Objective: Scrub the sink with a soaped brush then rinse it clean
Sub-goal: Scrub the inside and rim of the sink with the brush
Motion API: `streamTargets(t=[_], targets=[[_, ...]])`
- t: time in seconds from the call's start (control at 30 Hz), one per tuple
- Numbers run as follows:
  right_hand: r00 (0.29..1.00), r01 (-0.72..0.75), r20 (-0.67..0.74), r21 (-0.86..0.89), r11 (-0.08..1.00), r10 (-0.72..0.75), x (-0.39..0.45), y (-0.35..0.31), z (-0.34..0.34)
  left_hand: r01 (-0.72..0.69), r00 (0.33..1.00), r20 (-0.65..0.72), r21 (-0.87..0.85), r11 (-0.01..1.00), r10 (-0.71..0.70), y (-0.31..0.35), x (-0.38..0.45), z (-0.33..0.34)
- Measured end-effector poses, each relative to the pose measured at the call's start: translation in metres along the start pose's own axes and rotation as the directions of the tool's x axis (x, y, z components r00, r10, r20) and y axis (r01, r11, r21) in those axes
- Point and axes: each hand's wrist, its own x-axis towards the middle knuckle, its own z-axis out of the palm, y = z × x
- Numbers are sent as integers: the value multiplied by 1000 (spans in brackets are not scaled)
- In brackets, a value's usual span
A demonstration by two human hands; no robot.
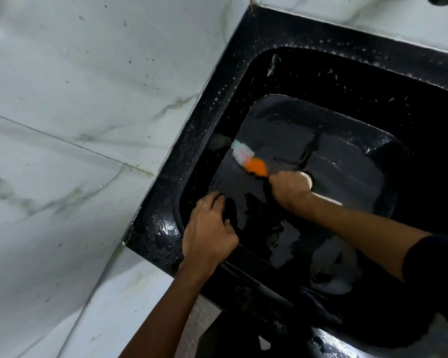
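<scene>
A black sink [243,73] fills the right half of the head view, its rim wet and flecked with soap bubbles. My right hand [291,188] grips the handle of an orange brush [251,161] with white bristles. The bristles press on the sink floor near the left wall. My left hand [208,229] rests on the sink's near-left rim, fingers curled over the inner edge. Grey soapy water films the sink bottom. The drain hole shows partly behind my right hand.
White marble-patterned tiles [75,125] cover the wall to the left and behind the sink. A speckled countertop strip [202,321] lies below the sink's front corner. A dark object sits at the top right edge.
</scene>
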Motion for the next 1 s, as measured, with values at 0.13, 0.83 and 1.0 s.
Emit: streamTargets(t=[0.13, 0.83, 1.0], targets=[[950, -294, -95, 31, 955, 296, 32, 58, -34, -17, 1000, 17, -4, 1000, 17, 1, 0, -1], [999, -32, 12, 75, 997, 32, 1, -8, 10, -66, 998, -6, 75, 995, 67, 4, 0, -1], [920, -380, -110, -22, 925, 375, 50, 68, -39, -62, 998, -16, 55, 997, 63, 4, 0, -1]])
